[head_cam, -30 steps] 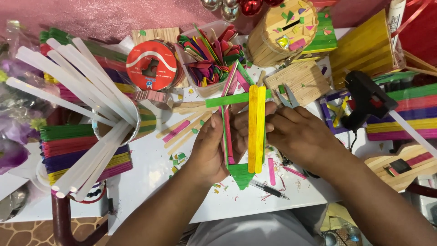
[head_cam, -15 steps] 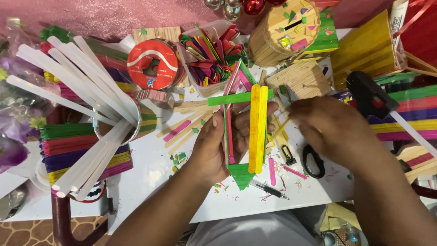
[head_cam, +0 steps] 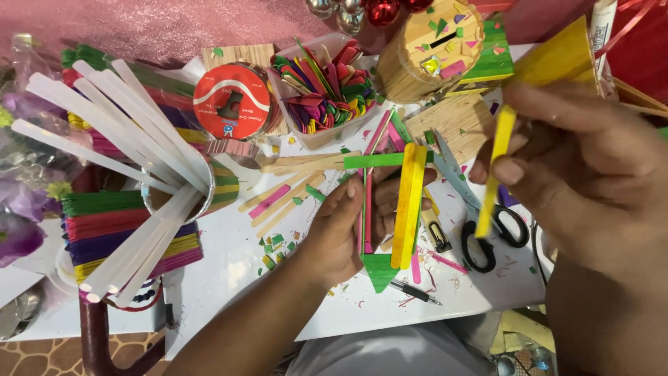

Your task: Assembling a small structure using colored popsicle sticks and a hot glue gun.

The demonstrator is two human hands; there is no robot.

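Right of centre, I am lifting a yellow craft stick (head_cam: 495, 167) in my right hand (head_cam: 584, 174), pinched between thumb and fingertips. My left hand (head_cam: 348, 226) is gripping the stick frame (head_cam: 400, 202) at mid-frame. Both are looking light, stiff and snappable; I would be gripping near the middle.

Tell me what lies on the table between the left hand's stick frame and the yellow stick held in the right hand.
In the head view, black-handled scissors lie open there, between the frame and the yellow stick.
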